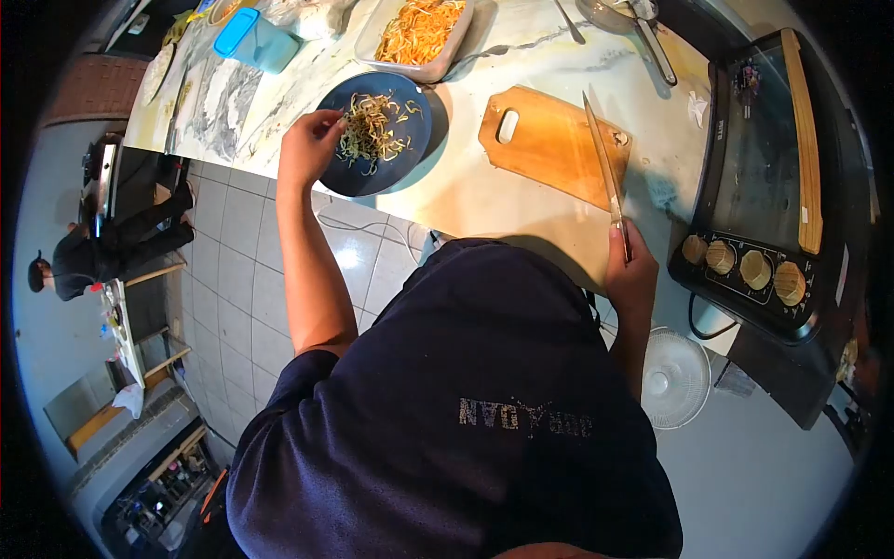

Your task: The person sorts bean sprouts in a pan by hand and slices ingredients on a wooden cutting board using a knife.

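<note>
My left hand [312, 144] is at the left rim of a dark blue bowl [399, 179], its fingertips pinched together at the edge of a heap of bean sprouts [377, 135]. It seems to hold a few sprouts, though the fingertips partly hide them. My right hand [633, 263] is closed around the handle of a long kitchen knife [603, 158]. The blade points away from me and lies over the right end of a wooden cutting board [540, 144]. A small pale scrap [621, 138] rests on the board beside the blade.
Behind the bowl stands a plastic container of shredded orange vegetables [421, 33]. A blue-lidded container [256, 42] is further left. A toaster oven [759, 186] borders the right side, with a pan handle [656, 51] behind the board. Another person [74, 261] is at far left.
</note>
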{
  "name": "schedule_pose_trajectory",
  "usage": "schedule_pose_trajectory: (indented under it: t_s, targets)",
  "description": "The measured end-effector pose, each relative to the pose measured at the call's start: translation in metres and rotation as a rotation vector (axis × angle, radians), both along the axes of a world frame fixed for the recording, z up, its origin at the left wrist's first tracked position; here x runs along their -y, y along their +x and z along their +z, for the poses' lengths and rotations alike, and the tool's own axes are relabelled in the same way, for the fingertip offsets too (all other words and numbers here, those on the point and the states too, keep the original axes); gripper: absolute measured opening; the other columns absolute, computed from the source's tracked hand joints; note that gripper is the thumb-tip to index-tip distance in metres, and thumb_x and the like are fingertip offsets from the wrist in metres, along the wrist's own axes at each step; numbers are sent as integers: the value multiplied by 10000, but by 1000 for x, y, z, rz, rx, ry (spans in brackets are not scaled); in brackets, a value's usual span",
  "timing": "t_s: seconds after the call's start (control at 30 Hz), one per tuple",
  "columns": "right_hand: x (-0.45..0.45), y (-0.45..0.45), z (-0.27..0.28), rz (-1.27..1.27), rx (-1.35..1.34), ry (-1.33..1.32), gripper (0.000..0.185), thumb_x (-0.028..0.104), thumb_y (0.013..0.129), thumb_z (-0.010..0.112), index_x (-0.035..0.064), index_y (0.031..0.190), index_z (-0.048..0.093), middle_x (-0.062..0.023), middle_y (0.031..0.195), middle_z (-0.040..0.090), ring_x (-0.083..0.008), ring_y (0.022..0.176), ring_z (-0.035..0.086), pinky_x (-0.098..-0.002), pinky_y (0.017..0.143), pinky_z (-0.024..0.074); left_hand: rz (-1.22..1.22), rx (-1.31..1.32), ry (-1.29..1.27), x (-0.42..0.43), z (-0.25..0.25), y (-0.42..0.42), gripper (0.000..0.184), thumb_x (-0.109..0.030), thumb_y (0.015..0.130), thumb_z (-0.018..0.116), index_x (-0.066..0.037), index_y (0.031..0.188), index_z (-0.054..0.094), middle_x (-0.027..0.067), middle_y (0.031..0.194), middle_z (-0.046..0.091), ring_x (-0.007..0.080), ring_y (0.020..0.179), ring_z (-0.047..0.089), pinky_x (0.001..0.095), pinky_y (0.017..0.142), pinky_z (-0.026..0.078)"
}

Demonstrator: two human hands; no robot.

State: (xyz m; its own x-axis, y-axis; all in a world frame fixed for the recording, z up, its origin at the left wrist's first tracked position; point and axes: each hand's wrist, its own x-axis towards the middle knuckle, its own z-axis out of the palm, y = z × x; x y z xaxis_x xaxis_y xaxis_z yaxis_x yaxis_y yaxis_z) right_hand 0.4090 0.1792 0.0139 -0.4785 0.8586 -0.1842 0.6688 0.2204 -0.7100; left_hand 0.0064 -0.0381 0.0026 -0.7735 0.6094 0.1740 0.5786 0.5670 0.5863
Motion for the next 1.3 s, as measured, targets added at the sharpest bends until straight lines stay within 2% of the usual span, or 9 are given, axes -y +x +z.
schedule_pose_trajectory:
  t_s: [0.1, 0.17, 0.27, 0.4, 0.63, 0.8, 0.9, 1.0, 1.3]
  targets:
    - [-1, 0, -1, 7, -24, 24, 256, 221, 968, 522, 51, 1133, 621, -217, 940, 678, -358, 901, 686, -395, 754, 518, 144, 245, -194, 6, 2, -3, 241, -184, 773, 736, -101, 999, 730, 117, 942, 697, 224, 820, 654, 334, 768, 511]
    - [-2, 0, -3, 13, -32, 37, 255, 216, 968, 523, 44, 1129, 621, -219, 940, 677, -358, 900, 687, -395, 751, 518, -8, 37, -204, 13, -10, -3, 222, -224, 760, 744, -120, 956, 736, 104, 930, 695, 251, 821, 658, 344, 752, 513]
    - [-3, 1, -9, 9, -86, 88, 256, 207, 967, 525, 28, 1123, 619, -222, 935, 676, -363, 897, 685, -397, 743, 517, -66, 66, -313, 7, -6, 9, 192, -247, 753, 743, -148, 917, 740, 77, 917, 683, 267, 872, 646, 381, 775, 494]
    - [-2, -2, -4, 29, -113, 87, 250, 200, 968, 524, 22, 1115, 618, -217, 905, 672, -354, 880, 690, -383, 726, 516, 12, -90, -399, 2, -18, 17, 158, -236, 738, 731, -178, 884, 741, 50, 963, 654, 277, 995, 589, 470, 847, 410]
    - [0, -1, 0, 6, -65, 36, 240, 200, 969, 523, 41, 1120, 619, -213, 901, 670, -339, 877, 692, -373, 729, 514, 31, -99, -397, 5, -17, 15, 143, -250, 745, 720, -145, 841, 703, 61, 936, 659, 285, 928, 607, 448, 795, 418]
    - [-1, -2, -1, 8, -90, 56, 243, 206, 967, 524, 43, 1120, 620, -218, 917, 670, -354, 892, 686, -381, 738, 514, 23, 470, 73, 13, -11, 7, 92, -138, 863, 689, -66, 895, 641, 1, 815, 633, 97, 768, 594, 244, 652, 439]
    - [-2, -1, -4, 8, -94, 55, 244, 207, 966, 526, 45, 1122, 621, -220, 926, 670, -361, 897, 683, -383, 741, 514, -52, 576, 247, 11, -3, 10, 53, -53, 896, 661, -35, 927, 621, -25, 842, 617, 49, 815, 571, 201, 701, 447]
    - [-3, 0, -7, 19, -89, 60, 245, 207, 964, 529, 44, 1124, 620, -219, 927, 670, -362, 894, 683, -385, 741, 515, -60, 664, 427, 3, 5, 19, 84, -33, 903, 654, -25, 980, 622, -18, 876, 631, 63, 832, 586, 202, 750, 465]
    - [-2, 1, -4, 17, -60, 38, 249, 210, 962, 531, 46, 1128, 618, -211, 930, 671, -364, 903, 680, -387, 746, 517, -65, 706, 462, 0, 8, 19, 195, -24, 908, 643, -9, 1101, 621, -10, 915, 642, 67, 864, 593, 202, 784, 461]
